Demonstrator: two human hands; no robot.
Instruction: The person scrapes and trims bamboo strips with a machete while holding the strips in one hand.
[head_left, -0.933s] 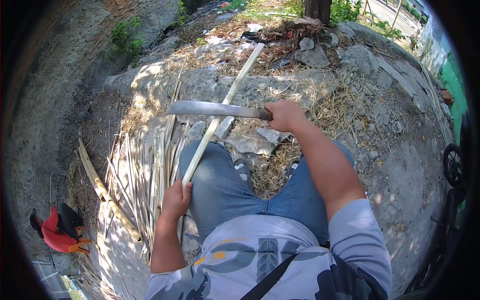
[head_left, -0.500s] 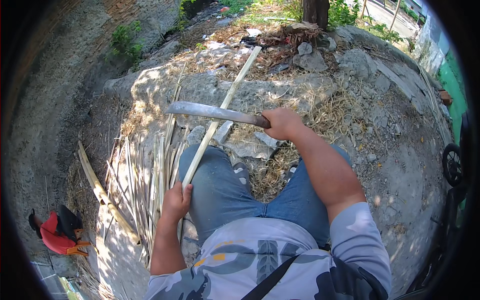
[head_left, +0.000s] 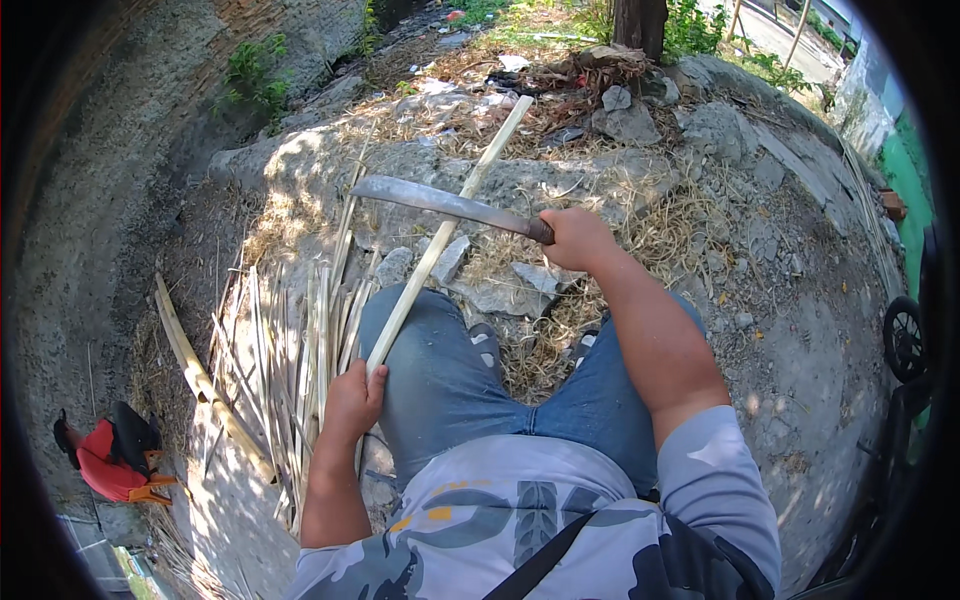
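My left hand (head_left: 353, 398), beside my left thigh, is closed round the near end of a long pale bamboo strip (head_left: 418, 278). The strip slants forward and to the right, past my left knee. In front of me my right hand (head_left: 577, 240) grips the dark handle of a machete (head_left: 440, 201). Its long grey blade points left and lies across the upper part of the strip; whether it touches or only passes over it I cannot tell.
Many split bamboo strips (head_left: 322, 350) lie on the ground to my left, beside a thicker bamboo pole (head_left: 205, 385). Curly shavings (head_left: 650, 225) and broken stones (head_left: 450, 260) lie ahead. A person in red (head_left: 105, 460) sits at far left; a black wheel (head_left: 905, 340) stands at far right.
My right hand and the machete have shifted slightly right; the blade tip has lowered relative to the strip's top. My left hand keeps its hold. The seated person has leaned a little.
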